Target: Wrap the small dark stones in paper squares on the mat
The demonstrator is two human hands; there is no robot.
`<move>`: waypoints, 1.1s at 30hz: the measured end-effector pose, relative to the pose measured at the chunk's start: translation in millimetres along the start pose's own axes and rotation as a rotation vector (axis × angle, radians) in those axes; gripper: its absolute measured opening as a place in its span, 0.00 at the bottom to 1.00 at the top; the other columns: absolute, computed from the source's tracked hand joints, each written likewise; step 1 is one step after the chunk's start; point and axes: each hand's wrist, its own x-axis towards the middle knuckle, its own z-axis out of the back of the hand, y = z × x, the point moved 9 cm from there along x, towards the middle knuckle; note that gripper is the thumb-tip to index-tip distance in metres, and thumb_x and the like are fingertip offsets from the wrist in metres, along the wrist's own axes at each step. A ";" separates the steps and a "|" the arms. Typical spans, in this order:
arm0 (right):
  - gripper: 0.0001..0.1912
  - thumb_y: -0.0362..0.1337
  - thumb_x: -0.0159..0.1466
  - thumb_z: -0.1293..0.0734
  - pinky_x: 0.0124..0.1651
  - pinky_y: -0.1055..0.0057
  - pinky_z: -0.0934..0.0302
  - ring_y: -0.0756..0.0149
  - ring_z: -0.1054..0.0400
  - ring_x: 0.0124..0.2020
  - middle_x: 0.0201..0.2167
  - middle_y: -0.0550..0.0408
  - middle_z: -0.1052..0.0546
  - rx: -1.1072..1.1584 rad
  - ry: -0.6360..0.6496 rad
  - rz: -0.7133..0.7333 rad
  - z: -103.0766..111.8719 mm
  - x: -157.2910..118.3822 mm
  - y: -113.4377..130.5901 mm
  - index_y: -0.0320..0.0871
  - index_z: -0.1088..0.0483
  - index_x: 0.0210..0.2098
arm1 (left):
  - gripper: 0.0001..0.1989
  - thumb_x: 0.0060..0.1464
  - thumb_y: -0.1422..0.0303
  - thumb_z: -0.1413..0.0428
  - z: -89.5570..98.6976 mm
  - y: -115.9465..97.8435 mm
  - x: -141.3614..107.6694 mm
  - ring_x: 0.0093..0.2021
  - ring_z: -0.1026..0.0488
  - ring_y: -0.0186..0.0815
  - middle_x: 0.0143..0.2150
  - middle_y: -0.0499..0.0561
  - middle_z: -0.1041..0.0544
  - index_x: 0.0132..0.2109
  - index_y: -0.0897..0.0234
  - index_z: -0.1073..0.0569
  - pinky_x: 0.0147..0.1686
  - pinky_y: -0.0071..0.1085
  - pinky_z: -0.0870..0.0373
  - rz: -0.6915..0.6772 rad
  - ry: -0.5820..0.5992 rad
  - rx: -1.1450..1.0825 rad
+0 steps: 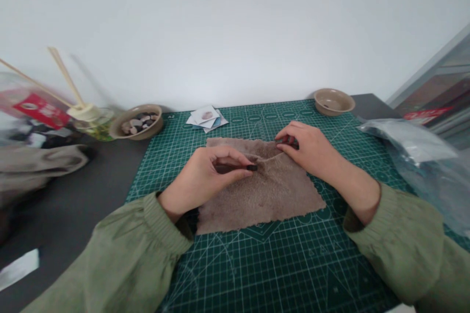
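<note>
A brown cloth (264,195) with ragged edges lies on the green gridded cutting mat (279,264). Over its middle, my left hand (209,173) pinches a small dark piece (251,167) between thumb and index finger, at the cloth's surface. My right hand (308,149) is at the cloth's upper right edge, its thumb and fingers closed on the fabric. A raised fold in the cloth runs between the two hands.
A bowl of dark and pale stones (139,123) stands at the back left, beside a reed diffuser (90,117). Several cards (206,116) lie at the mat's back edge. Another bowl (333,101) is at the back right, near a clear plastic bag (426,156). Gray fabric (36,166) lies left.
</note>
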 end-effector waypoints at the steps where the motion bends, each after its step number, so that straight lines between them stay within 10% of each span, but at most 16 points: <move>1: 0.05 0.29 0.68 0.26 0.46 0.62 0.35 0.59 0.27 0.40 0.39 0.52 0.22 0.010 -0.004 0.001 -0.3 0.4 -1.2 0.43 0.21 0.43 | 0.10 0.60 0.63 0.29 -0.7 0.8 0.2 0.46 0.13 0.41 0.45 0.53 0.12 0.45 0.64 0.15 0.51 0.35 0.15 0.003 0.006 0.023; 11: 0.14 0.25 0.68 0.36 0.47 0.61 0.33 0.59 0.26 0.41 0.42 0.49 0.21 0.033 -0.369 0.061 45.1 -5.6 19.9 0.44 0.23 0.48 | 0.08 0.61 0.63 0.30 -4.6 -5.2 -0.2 0.44 0.13 0.37 0.43 0.49 0.12 0.44 0.61 0.16 0.50 0.31 0.17 -0.012 0.027 0.135; 17: 0.14 0.26 0.67 0.35 0.47 0.62 0.33 0.58 0.25 0.41 0.41 0.50 0.19 0.050 -0.051 0.090 9.5 -2.0 21.3 0.43 0.22 0.48 | 0.07 0.61 0.64 0.31 -5.1 -3.2 -0.2 0.45 0.14 0.36 0.43 0.48 0.12 0.44 0.60 0.16 0.50 0.30 0.17 -0.012 0.024 0.169; 20: 0.12 0.28 0.69 0.34 0.52 0.59 0.34 0.55 0.25 0.48 0.46 0.47 0.19 0.026 -0.081 0.083 11.3 -1.6 19.6 0.43 0.22 0.48 | 0.07 0.62 0.64 0.31 -5.5 -3.7 -0.4 0.44 0.14 0.36 0.43 0.47 0.12 0.44 0.60 0.16 0.50 0.30 0.17 -0.019 0.028 0.169; 25: 0.08 0.32 0.72 0.32 0.39 0.67 0.38 0.67 0.30 0.31 0.35 0.56 0.19 0.169 -0.022 0.153 14.2 -4.2 36.6 0.44 0.20 0.47 | 0.07 0.62 0.64 0.31 -6.0 -5.4 -0.5 0.44 0.14 0.37 0.43 0.48 0.12 0.45 0.60 0.16 0.49 0.31 0.16 -0.029 0.027 0.172; 33: 0.07 0.34 0.71 0.31 0.46 0.61 0.34 0.59 0.26 0.42 0.40 0.52 0.19 0.017 0.076 0.158 -1.9 -6.1 32.0 0.44 0.20 0.46 | 0.05 0.64 0.65 0.33 -8.1 -6.9 -0.8 0.44 0.14 0.37 0.44 0.49 0.13 0.45 0.60 0.16 0.47 0.30 0.17 -0.060 0.040 0.190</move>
